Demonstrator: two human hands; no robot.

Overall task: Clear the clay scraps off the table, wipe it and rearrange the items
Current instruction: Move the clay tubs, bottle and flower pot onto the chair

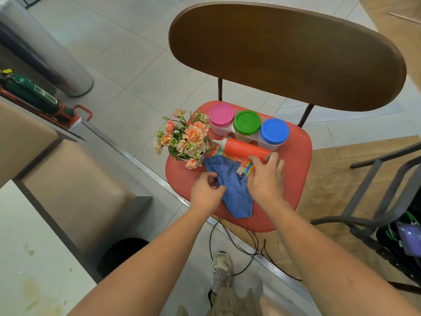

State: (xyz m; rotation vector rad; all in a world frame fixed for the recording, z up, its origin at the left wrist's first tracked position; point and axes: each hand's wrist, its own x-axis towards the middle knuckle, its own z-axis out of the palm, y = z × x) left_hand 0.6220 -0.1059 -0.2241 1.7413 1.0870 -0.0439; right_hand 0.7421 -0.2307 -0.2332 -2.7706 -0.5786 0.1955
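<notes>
- Pinches the left edge of the blue cloth (232, 190) with the left hand (206, 193), thumb against curled fingers.
- Keeps that cloth crumpled on the front of the red chair seat (293, 179), not on the counter (34, 270), with one corner hanging toward the front edge.
- Lays the right hand (265, 176) palm-down just right of the cloth, fingers a bit spread, tips touching the butt end of the orange tube (245, 149).
- Honestly can't tell if that hand actually grips the tube or only rests on it.
- Covers part of a colourful packet (247, 168) that lies under the tube and touches the cloth.
- Lines up three tubs (247, 122) along the back of the seat behind the tube: pink, green and blue lids, side by side.
- Parks a small flower pot (184, 140) at the seat's left edge, right beside the tube's nozzle.
- Shows yellowish smears on the pale counter at lower left, well apart from the chair.
</notes>
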